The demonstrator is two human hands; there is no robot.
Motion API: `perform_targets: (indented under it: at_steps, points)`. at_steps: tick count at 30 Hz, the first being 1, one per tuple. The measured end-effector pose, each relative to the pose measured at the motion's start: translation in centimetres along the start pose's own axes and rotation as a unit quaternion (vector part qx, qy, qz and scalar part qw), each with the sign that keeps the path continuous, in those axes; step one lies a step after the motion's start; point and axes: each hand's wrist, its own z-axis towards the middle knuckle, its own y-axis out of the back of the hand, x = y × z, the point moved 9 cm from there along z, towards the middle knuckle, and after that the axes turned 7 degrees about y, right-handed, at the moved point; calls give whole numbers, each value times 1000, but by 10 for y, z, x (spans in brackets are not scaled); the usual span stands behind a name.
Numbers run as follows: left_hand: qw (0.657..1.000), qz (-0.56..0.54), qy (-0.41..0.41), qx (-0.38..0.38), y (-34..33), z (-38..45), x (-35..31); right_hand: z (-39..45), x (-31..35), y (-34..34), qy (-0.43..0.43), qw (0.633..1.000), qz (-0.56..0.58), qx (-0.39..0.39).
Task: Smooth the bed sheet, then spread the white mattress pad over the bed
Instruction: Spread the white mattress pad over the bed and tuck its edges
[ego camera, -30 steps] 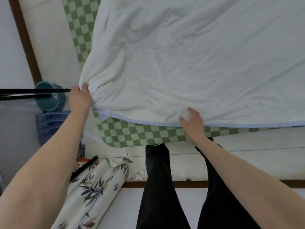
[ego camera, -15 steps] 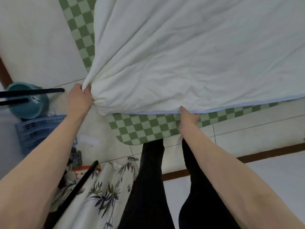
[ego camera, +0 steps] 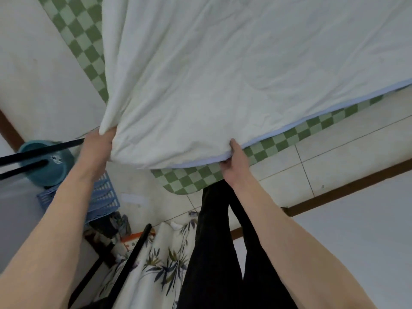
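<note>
Moved: right hand (ego camera: 234,166) shifted under the hem | Grip: left hand (ego camera: 95,150) bunched mattress pad (ego camera: 223,74) corner, right pinched edge | Progress: pad mostly spread, checked bed sheet (ego camera: 189,179) corner uncovered.

The mattress pad (ego camera: 234,70) is white, with a thin pale blue band along its near edge. Under it the bed sheet (ego camera: 191,179) shows a check of dark and light green squares, seen at the bed's near edge and left side. The floor tiles (ego camera: 334,150) are off-white with dark joints. A round tub (ego camera: 48,168) is teal; the slatted crate (ego camera: 102,197) beside it is blue. The trousers (ego camera: 214,253) are black. A cloth (ego camera: 156,264) is cream, printed with dark bamboo-like leaves.
</note>
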Motion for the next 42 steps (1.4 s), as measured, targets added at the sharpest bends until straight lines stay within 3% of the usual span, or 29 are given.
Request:
perform_targets:
  at_steps: [3,4,7,10,14,17,20,23,25,28,30,34,37,40,42]
  points:
    - [999,21,-33,1,23,-19,-10,-33,14,47,56,996,23,-60]
    - [998,41,-34,15,23,-21,-9,-36,10,52,53,997,33,-48]
    - [995,76,-9,69,9,-19,-7,-39,-11,25,-4,996,45,78]
    - [992,69,29,98,-1,-6,-4,-31,-38,-10,-27,992,-21,125]
    - [987,-5,55,148,-15,30,0,-5,-73,-44,-29,991,-86,100]
    - [973,-46,99,201,-32,59,4,11,-97,-61,-22,996,-73,48]
    - [948,17,140,285,-46,68,12,13,-122,-73,-8,999,-27,-33]
    - [911,81,169,367,-48,77,4,0,-169,-86,-43,997,-25,-66]
    - [901,23,188,390,-50,94,-12,-14,-197,-83,-48,995,9,-88]
    - [901,-117,218,356,-56,114,-37,-34,-216,-61,-10,980,129,-153]
    - [907,-146,215,330,-62,112,-42,-48,-221,-43,17,956,207,-206]
    - [916,-60,225,327,-67,93,-21,-75,-199,-28,55,952,131,-270]
    - [929,-76,181,313,-14,96,-28,-103,-168,-8,144,930,108,-322]
    - [966,5,149,212,71,113,-23,-136,-145,11,276,885,48,-372]
    - [974,117,126,148,96,129,-9,-129,-159,12,279,884,42,-371]
